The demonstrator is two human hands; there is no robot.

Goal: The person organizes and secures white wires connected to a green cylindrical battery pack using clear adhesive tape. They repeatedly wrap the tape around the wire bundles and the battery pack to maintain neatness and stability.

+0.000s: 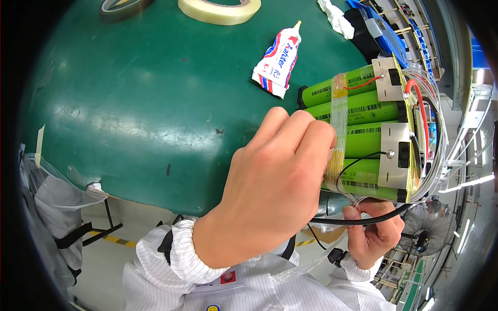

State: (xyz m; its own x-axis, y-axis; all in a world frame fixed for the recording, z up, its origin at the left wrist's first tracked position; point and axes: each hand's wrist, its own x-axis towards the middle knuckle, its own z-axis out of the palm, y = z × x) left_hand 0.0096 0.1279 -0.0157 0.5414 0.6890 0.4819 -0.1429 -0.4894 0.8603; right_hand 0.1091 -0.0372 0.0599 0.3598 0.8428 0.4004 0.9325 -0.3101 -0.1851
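Note:
A battery pack of green cylindrical cells [365, 137] with metal end plates lies at the right edge of the table. A clear, streaked tape band [339, 111] crosses the cells. My left hand [275, 176] is closed against the near-left side of the pack, beside the band; its fingertips are hidden, so what they grip does not show. Below the pack, my right hand [374, 228] pinches a clear strip [358, 199] between thumb and fingers. A thick black cable [358, 221] runs across that hand. Red and black wires are soldered to the end plates.
On the green table [129, 129] lie a white, red and blue glue tube [280, 61], a cream tape roll [220, 13] and a dark tape roll [124, 9]. Crumpled white tissue [336, 18] and a blue bin [384, 33] are at the far right. A fan [425, 228] stands beyond.

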